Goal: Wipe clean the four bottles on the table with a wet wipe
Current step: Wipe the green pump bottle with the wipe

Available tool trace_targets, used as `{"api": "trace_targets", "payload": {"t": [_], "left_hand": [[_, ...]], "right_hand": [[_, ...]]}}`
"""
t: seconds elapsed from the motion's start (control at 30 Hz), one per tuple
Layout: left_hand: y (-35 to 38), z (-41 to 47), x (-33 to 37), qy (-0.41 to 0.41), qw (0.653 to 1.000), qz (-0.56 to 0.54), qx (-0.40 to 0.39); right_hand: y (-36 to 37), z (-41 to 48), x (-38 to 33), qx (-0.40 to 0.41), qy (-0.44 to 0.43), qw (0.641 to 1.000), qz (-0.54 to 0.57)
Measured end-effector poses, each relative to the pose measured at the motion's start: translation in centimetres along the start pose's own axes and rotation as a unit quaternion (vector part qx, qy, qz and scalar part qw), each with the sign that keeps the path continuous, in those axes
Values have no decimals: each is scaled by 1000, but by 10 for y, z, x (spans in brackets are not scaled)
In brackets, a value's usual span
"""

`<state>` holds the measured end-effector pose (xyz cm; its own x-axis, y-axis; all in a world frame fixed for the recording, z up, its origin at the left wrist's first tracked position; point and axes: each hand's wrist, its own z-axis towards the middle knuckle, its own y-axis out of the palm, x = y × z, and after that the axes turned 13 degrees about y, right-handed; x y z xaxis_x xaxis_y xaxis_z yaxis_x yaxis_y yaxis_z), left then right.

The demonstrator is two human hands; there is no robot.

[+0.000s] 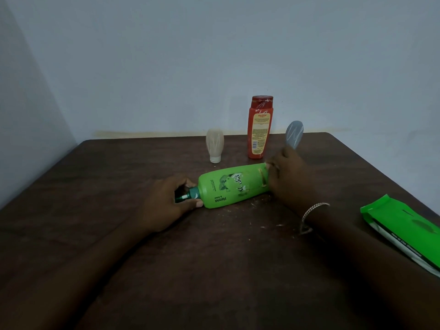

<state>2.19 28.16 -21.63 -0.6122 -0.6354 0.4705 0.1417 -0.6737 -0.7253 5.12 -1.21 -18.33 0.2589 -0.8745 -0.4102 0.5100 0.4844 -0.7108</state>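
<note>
A green bottle lies on its side in the middle of the dark table, its dark green pump neck pointing left. My left hand grips the pump neck, thumb against the bottle's shoulder. My right hand covers the bottle's base end, fingers curled round it; a wipe under the hand does not show. Behind stand a red bottle, a beige tube on its white cap, and a grey tube partly hidden by my right hand.
A green wet-wipe packet lies flat near the table's right edge. Small crumbs and scuffs dot the table in front of the green bottle. A pale wall runs close behind the table's far edge and along the left.
</note>
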Motion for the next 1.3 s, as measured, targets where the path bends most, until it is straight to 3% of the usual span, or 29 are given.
{"api": "trace_targets", "payload": {"t": [0.13,0.33,0.57,0.77,0.87,0.97,1.03,1.3], "left_hand": [[-1,-1,0,12,1000,0,-3],[0,0,7,43,999,32,-2],[3,0,6,45,999,24,8],[5,-1,9,61,998,27,10],[7,1,10,61,998,29,12],[7,1,10,63,998,30,5],[5,1,12,65,997,34,5],[6,2,14,66,997,37,9]], "right_hand": [[2,-2,-3,-31,-6,999,8],[-8,9,6,-22,72,997,-35],[1,-5,-20,-62,-12,998,-21],[-6,13,12,-21,102,993,-52],[1,5,-8,-36,61,995,-66],[11,-10,-34,-59,-31,998,-10],[12,-13,-39,-56,-45,997,26],[-4,7,-8,-13,97,995,-26]]}}
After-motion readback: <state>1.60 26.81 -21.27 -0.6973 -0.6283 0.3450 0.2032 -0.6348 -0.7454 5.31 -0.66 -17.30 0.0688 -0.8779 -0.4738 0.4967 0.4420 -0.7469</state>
